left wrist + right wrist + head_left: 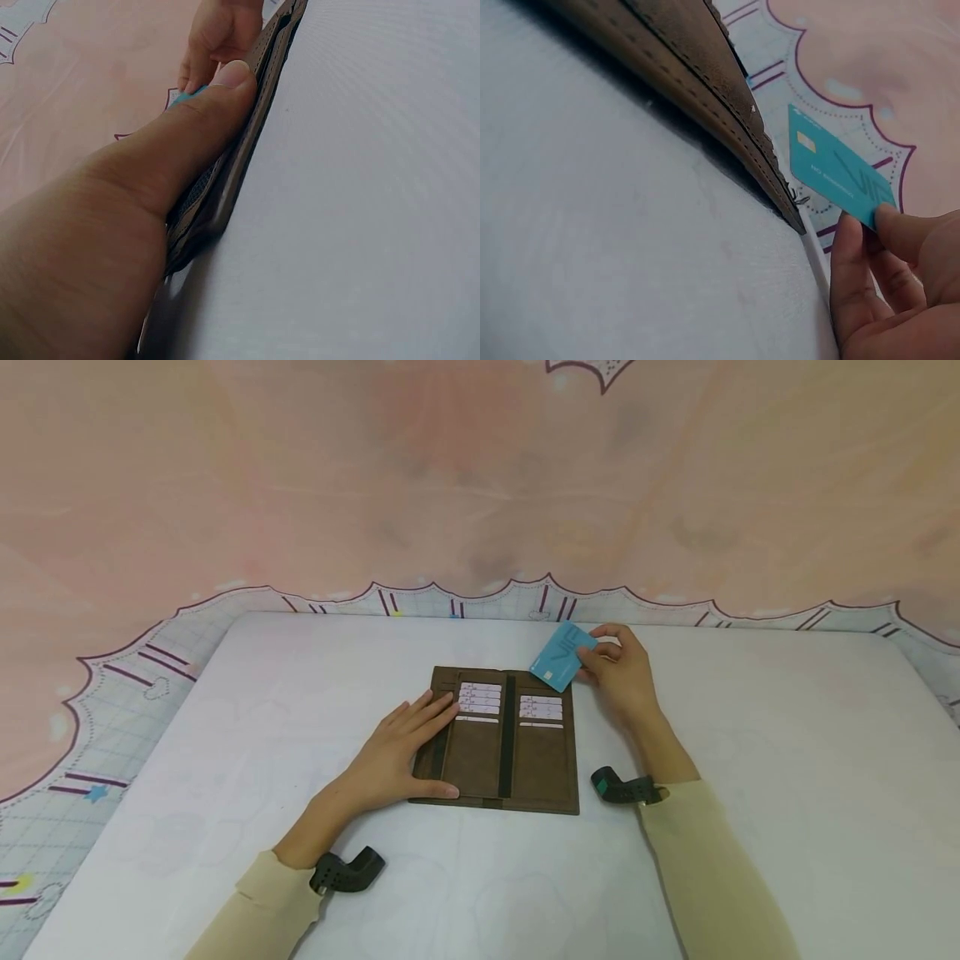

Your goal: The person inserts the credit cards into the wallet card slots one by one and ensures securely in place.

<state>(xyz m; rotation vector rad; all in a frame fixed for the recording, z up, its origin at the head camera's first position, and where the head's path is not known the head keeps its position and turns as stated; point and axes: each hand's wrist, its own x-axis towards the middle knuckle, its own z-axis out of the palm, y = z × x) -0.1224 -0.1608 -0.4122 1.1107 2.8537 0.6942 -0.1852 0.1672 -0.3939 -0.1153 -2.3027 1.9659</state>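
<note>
A brown wallet [472, 760] lies unfolded on the white table, with several pale cards [480, 697] showing in the slots of both halves. My left hand [393, 752] rests on its left side, fingers straight and spread, with the thumb along the lower edge. Between thumb and fingers my right hand [618, 668] pinches a blue card [561, 656] by its right end. The card is tilted and overlaps the wallet's upper right corner in the head view. In the right wrist view, the blue card [836, 161] shows a gold chip and printed lettering, beyond the wallet's stitched edge [697, 97].
The white table top [787, 777] stretches to both sides of the wallet. Behind it hangs a peach backdrop [450, 485] with a scalloped, patterned border. Each wrist wears a black strap device [348, 870].
</note>
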